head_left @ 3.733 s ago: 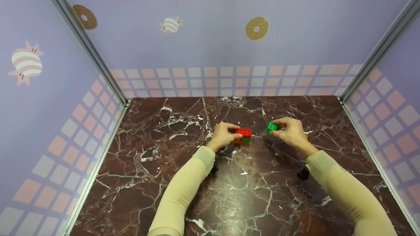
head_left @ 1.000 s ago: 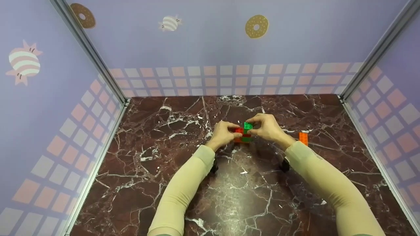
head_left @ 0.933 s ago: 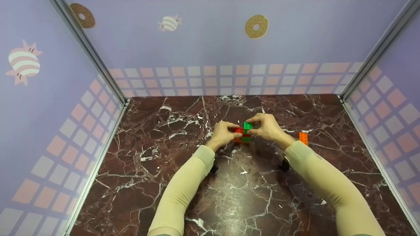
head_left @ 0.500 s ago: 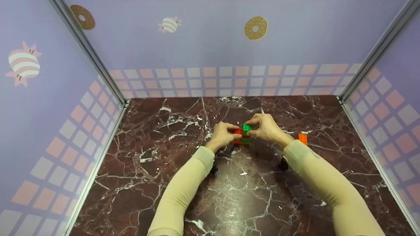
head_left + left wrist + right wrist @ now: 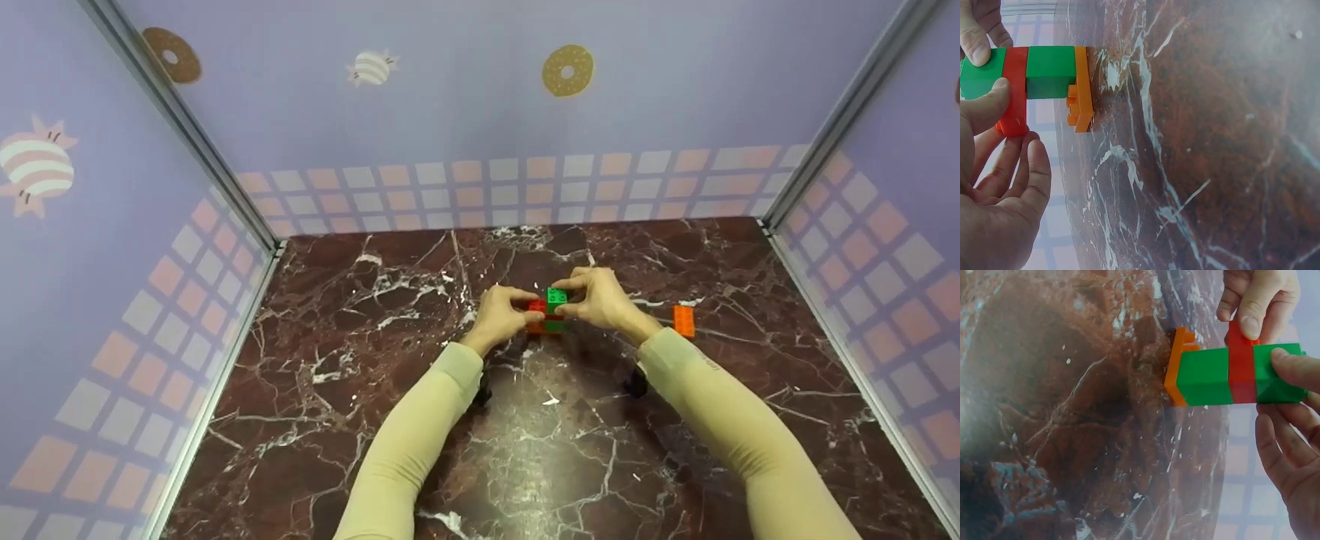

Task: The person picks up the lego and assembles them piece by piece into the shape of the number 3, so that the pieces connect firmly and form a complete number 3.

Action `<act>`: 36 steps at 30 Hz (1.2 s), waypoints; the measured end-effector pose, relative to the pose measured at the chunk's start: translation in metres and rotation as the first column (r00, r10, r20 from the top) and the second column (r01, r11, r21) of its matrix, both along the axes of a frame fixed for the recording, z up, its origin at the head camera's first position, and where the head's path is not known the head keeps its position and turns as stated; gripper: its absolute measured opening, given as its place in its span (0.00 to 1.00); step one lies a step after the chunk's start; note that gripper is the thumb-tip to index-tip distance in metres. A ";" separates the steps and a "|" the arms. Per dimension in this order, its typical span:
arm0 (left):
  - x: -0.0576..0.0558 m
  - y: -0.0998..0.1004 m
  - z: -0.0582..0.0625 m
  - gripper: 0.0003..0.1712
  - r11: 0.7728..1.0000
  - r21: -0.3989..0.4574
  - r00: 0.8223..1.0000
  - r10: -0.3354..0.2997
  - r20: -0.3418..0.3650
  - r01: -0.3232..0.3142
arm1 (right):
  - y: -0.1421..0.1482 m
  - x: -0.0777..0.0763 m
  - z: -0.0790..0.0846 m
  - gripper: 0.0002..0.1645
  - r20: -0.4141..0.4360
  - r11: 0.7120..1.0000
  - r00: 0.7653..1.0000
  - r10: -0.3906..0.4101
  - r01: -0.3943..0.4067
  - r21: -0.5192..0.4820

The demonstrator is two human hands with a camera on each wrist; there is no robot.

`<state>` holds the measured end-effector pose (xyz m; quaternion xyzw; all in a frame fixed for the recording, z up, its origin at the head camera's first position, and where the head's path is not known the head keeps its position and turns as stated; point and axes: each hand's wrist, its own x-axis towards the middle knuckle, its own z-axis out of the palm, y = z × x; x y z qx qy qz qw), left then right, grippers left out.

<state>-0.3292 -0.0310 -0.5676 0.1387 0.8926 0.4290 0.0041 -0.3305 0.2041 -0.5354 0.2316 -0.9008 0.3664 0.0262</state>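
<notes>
Left hand [image 5: 501,313]: pinching the left end of the red block [image 5: 1241,368] with thumb and fingers.
Stack [image 5: 1213,377]: on the marbled table [image 5: 555,457] between both hands; orange base [image 5: 1175,368], lower green block [image 5: 1203,378], red, upper green block [image 5: 556,297].
Right hand [image 5: 601,301]: pinching the upper green block.
Loose orange block [image 5: 683,321]: right of the stack, apart from it, beyond the right hand.

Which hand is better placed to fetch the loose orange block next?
Likely the right hand: it's nearer the loose orange block, though pinching the upper green block; the left hand holds the red block.
</notes>
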 end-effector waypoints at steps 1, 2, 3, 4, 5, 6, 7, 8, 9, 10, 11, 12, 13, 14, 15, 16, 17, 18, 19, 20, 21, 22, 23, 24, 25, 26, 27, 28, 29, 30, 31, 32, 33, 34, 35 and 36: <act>0.000 -0.001 0.001 0.21 1.000 0.009 1.000 -0.002 -0.004 0.002 | -0.001 0.000 0.000 0.22 -0.012 1.000 1.000 0.001 -0.001 -0.008; -0.001 -0.001 0.001 0.21 1.000 0.011 1.000 -0.005 -0.009 0.005 | -0.001 0.000 0.001 0.22 -0.027 1.000 1.000 0.003 -0.003 -0.010; -0.001 -0.002 0.001 0.21 1.000 0.008 1.000 -0.005 -0.012 0.005 | -0.001 0.000 0.001 0.22 -0.037 1.000 0.999 0.005 -0.005 -0.007; -0.001 -0.002 0.001 0.21 1.000 0.003 1.000 -0.005 -0.011 0.005 | -0.001 0.000 0.001 0.22 -0.047 1.000 0.999 0.010 -0.010 -0.004; -0.001 -0.001 0.001 0.21 1.000 -0.004 1.000 -0.007 -0.007 0.007 | -0.001 0.000 0.001 0.23 -0.055 1.000 0.998 0.015 -0.015 0.002; -0.001 -0.001 0.001 0.21 1.000 -0.012 1.000 -0.008 0.001 0.008 | 0.000 0.001 0.001 0.23 -0.060 1.000 0.998 0.018 -0.018 0.013; -0.001 -0.001 0.001 0.21 1.000 -0.017 1.000 -0.010 0.007 0.010 | 0.001 0.002 0.001 0.23 -0.062 1.000 0.998 0.022 -0.021 0.022; -0.001 0.000 0.002 0.21 1.000 -0.018 1.000 -0.013 0.010 0.013 | 0.002 0.003 0.001 0.24 -0.067 0.999 0.997 0.024 -0.022 0.027; -0.001 0.001 0.002 0.21 1.000 -0.020 1.000 -0.015 0.011 0.015 | 0.003 0.004 0.001 0.24 -0.071 0.999 0.997 0.023 -0.021 0.028; -0.001 0.001 0.003 0.21 1.000 -0.020 1.000 -0.017 0.009 0.017 | 0.003 0.004 0.001 0.24 -0.078 0.999 0.997 0.022 -0.020 0.026; -0.001 0.001 0.003 0.21 1.000 -0.021 1.000 -0.018 0.005 0.018 | 0.004 0.004 0.001 0.25 -0.082 1.000 0.996 0.020 -0.018 0.022; -0.001 0.001 0.004 0.21 1.000 -0.022 1.000 -0.018 0.003 0.018 | 0.004 0.005 0.001 0.25 -0.083 1.000 0.996 0.020 -0.019 0.016; -0.001 0.001 0.004 0.21 1.000 -0.024 1.000 -0.017 0.002 0.017 | 0.004 0.005 0.001 0.26 -0.083 1.000 0.996 0.022 -0.021 0.008; -0.001 0.001 0.004 0.21 1.000 -0.025 1.000 -0.018 0.003 0.018 | 0.004 0.005 0.000 0.26 -0.082 1.000 0.996 0.024 -0.024 0.001; -0.001 0.001 0.004 0.21 0.999 -0.030 1.000 -0.018 0.004 0.018 | 0.004 0.005 -0.001 0.26 -0.077 1.000 0.997 0.028 -0.029 -0.004; -0.001 0.000 0.004 0.21 0.999 -0.033 1.000 -0.019 0.005 0.020 | 0.004 0.005 -0.001 0.26 -0.071 0.999 0.997 0.032 -0.033 -0.008; -0.001 0.000 0.003 0.21 0.999 -0.033 1.000 -0.022 0.006 0.022 | 0.004 0.006 -0.002 0.26 -0.070 0.999 0.997 0.038 -0.039 -0.011; 0.000 -0.001 0.003 0.21 0.999 -0.033 1.000 -0.024 0.005 0.024 | 0.004 0.006 -0.003 0.26 -0.070 0.999 0.997 0.044 -0.045 -0.013; 0.000 -0.001 0.002 0.21 0.999 -0.032 1.000 -0.026 0.003 0.026 | 0.004 0.006 -0.004 0.26 -0.075 0.999 0.996 0.048 -0.049 -0.012; 0.000 -0.002 0.002 0.21 0.999 -0.029 1.000 -0.027 0.001 0.027 | 0.004 0.007 -0.004 0.27 -0.077 0.998 0.996 0.054 -0.055 -0.012; 0.000 -0.003 0.002 0.21 0.999 -0.027 1.000 -0.028 -0.004 0.028 | 0.004 0.007 -0.004 0.27 -0.070 0.998 0.996 0.060 -0.062 -0.021; 0.000 -0.003 0.001 0.21 0.999 -0.024 0.999 -0.032 -0.008 0.032 | 0.005 0.008 -0.005 0.27 -0.066 0.998 0.996 0.061 -0.063 -0.029; 0.000 -0.004 0.001 0.21 0.999 -0.021 0.999 -0.034 -0.011 0.034 | 0.006 0.009 -0.005 0.28 -0.058 0.997 0.996 0.062 -0.064 -0.039; 0.000 -0.004 0.001 0.21 0.999 -0.020 0.999 -0.037 -0.015 0.036 | 0.007 0.011 -0.006 0.29 -0.046 0.997 0.997 0.062 -0.064 -0.051; 0.000 -0.004 0.001 0.21 0.999 -0.019 0.999 -0.039 -0.018 0.038 | 0.009 0.012 -0.006 0.29 -0.036 0.996 0.998 0.060 -0.062 -0.058; 0.000 -0.004 0.001 0.21 0.999 -0.018 0.999 -0.040 -0.023 0.040 | 0.010 0.013 -0.006 0.30 -0.017 0.996 0.998 0.060 -0.061 -0.069; 0.000 -0.004 0.001 0.21 0.999 -0.019 0.999 -0.043 -0.026 0.042 | 0.012 0.014 -0.006 0.31 0.001 0.995 0.998 0.059 -0.059 -0.080; 0.001 -0.005 0.001 0.21 0.999 -0.018 0.999 -0.044 -0.028 0.044 | 0.014 0.014 -0.007 0.31 0.011 0.995 0.998 0.057 -0.056 -0.078; -0.007 -0.006 -0.011 0.21 0.999 -0.016 0.998 -0.047 -0.043 0.047 | 0.017 0.015 -0.007 0.32 0.017 0.996 0.998 0.056 -0.054 -0.075; -0.007 -0.006 -0.011 0.21 0.999 -0.018 0.998 -0.047 -0.045 0.047 | 0.020 0.016 -0.007 0.32 0.020 0.996 0.998 0.054 -0.053 -0.067; -0.007 -0.006 -0.011 0.21 0.999 -0.015 0.998 -0.048 -0.043 0.047 | 0.023 0.016 -0.007 0.32 0.019 0.997 0.999 0.051 -0.050 -0.054; -0.007 -0.006 -0.011 0.21 0.999 -0.011 0.998 -0.046 -0.039 0.046 | 0.026 0.017 -0.006 0.32 0.023 0.998 0.999 0.050 -0.048 -0.047; -0.008 -0.006 -0.012 0.21 0.999 -0.008 0.999 -0.045 -0.031 0.045 | 0.029 0.018 -0.005 0.32 0.015 0.999 0.999 0.045 -0.045 -0.031; -0.008 -0.006 -0.012 0.21 0.999 -0.007 0.999 -0.043 -0.027 0.043 | 0.032 0.018 -0.005 0.32 -0.002 0.999 0.999 0.039 -0.039 -0.009; -0.008 -0.006 -0.012 0.21 0.999 -0.007 0.999 -0.040 -0.024 0.040 | 0.035 0.018 -0.004 0.32 -0.021 0.999 0.999 0.032 -0.031 0.016; 0.000 -0.004 -0.001 0.21 0.999 -0.010 0.999 -0.034 -0.004 0.034 | 0.038 0.019 -0.004 0.31 -0.041 0.999 0.999 0.026 -0.024 0.037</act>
